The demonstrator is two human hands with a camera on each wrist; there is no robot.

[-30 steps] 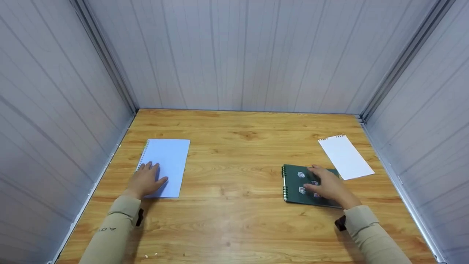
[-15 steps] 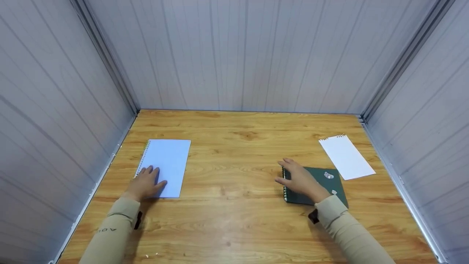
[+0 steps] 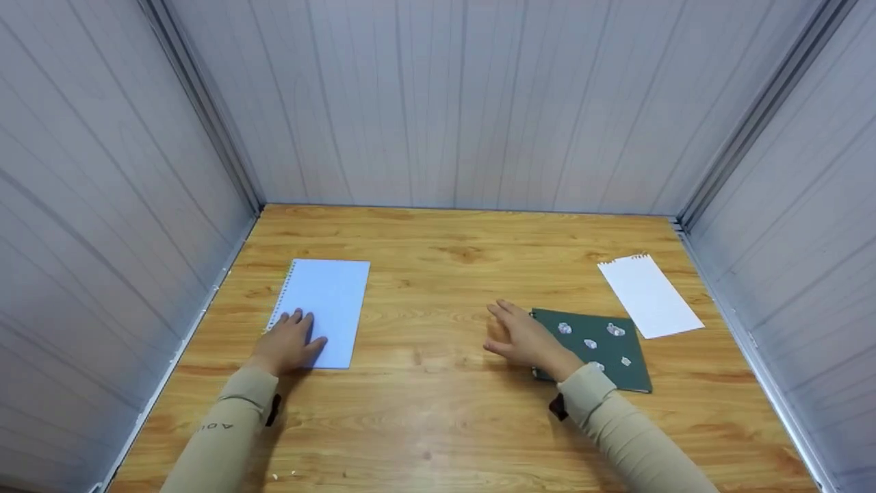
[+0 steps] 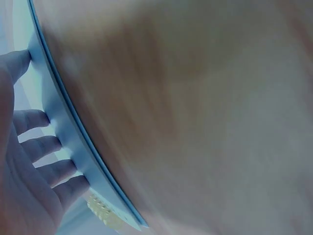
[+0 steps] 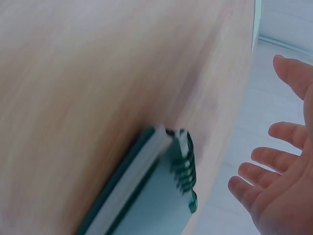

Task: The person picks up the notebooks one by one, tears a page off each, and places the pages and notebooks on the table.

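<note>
On the left of the table lies a notebook (image 3: pixel 332 294) with a pale blank page on top and holes or coils along its left edge. My left hand (image 3: pixel 287 342) rests on its near left part with the fingers spread. In the left wrist view, the fingertips touch the top of the notebook (image 4: pixel 63 122). A dark green spiral notebook (image 3: pixel 616 373) with several shiny stickers lies on the right. Just left of it, my right hand (image 3: pixel 527 339) hovers with loosely spread fingers, covering part of the spine. The right wrist view has this hand (image 5: pixel 283 196) apart from the green notebook (image 5: pixel 156 196).
A loose white sheet (image 3: pixel 650 298) with a torn top edge lies beside the green notebook's far right corner. Small white scraps (image 3: pixel 284 475) lie near the front. Pale panels (image 3: pixel 438 103) wall the wooden table (image 3: pixel 424 397) at the back and both sides.
My right hand has moved left, from over the green notebook to just past its spine. The pale notebook has slid slightly right together with my left hand.
</note>
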